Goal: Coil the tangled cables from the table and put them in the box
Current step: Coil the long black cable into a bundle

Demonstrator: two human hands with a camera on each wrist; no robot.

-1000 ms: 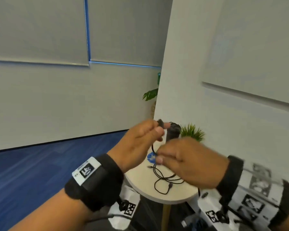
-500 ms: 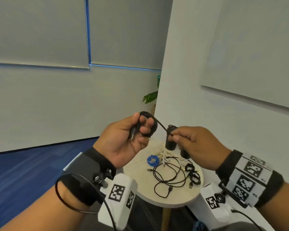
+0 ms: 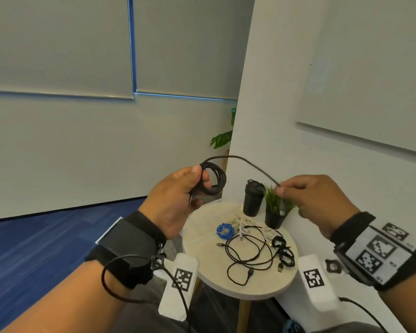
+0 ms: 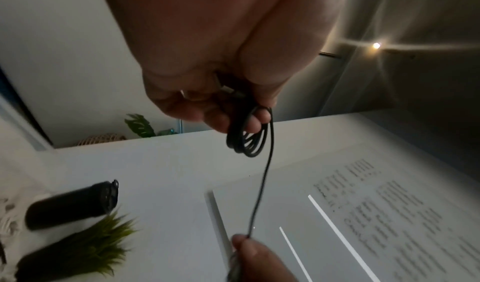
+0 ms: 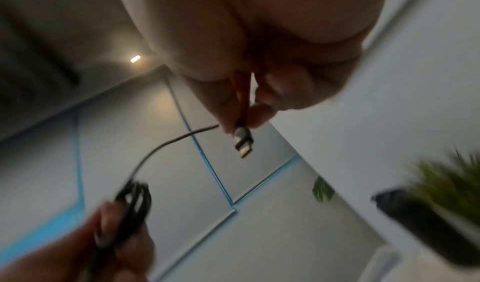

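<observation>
- Above the round table [image 3: 238, 288], left hand [image 3: 175, 203] clenched round a black cable [image 3: 214, 179] wound into a small coil, thumb on top.
- Free end arching rightward from the coil, pinched near its plug by right hand [image 3: 315, 200].
- On the table below: loose black cables [image 3: 247, 258], white cables [image 3: 245, 223], blue coil [image 3: 224, 231].
- At the table's far edge: black tumbler [image 3: 253, 198], potted plant [image 3: 275, 210].

No readable text; whiteboard [image 4: 363, 214] writing blurred; wrist bands carry only square marker patterns
</observation>
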